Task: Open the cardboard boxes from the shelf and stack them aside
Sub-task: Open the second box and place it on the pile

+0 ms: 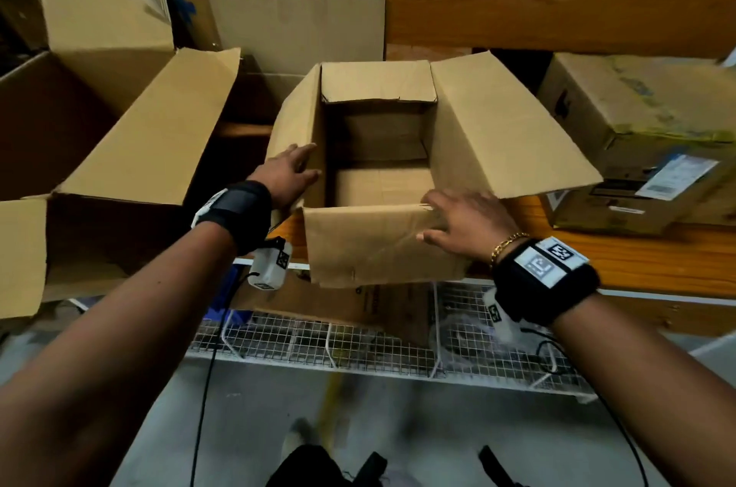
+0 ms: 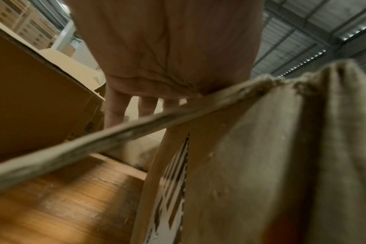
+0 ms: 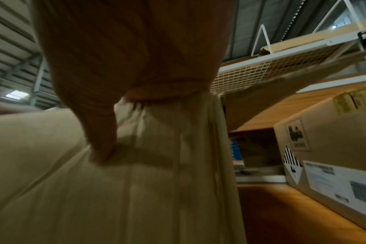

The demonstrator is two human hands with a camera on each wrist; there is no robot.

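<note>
Your left hand (image 1: 287, 175) lies flat with straight, slightly spread fingers (image 1: 304, 152) against the folded-out left flap of the open brown cardboard box (image 1: 490, 128); nothing is curled round the flap, the palm only presses on it. In the left wrist view the flap's ragged edge (image 2: 136, 130) crosses just under your palm, with three fingers showing beyond it. Your right hand (image 1: 462, 221) rests on the near flap of that same box, fingers extended over the flap's top edge toward the box opening and thumb (image 3: 102, 148) laid against the flap's outer face; whether the fingertips hook over the edge cannot be told from these views. The box stands on the orange-brown wooden shelf board (image 1: 645, 259), directly ahead of both sets of fingers, all four flaps folded outward, its inside showing only cardboard bottom flaps. Beyond your left fingers, well to the left, a larger open brown cardboard box (image 1: 151, 128) sits with its long flap raised. To the right of your right fingers, apart from the open box, stands a closed, worn cardboard carton with printed white labels (image 1: 645, 144) on the same board. Below your wrists, a white wire-mesh rack (image 1: 358, 347) spans the lower level.
</note>
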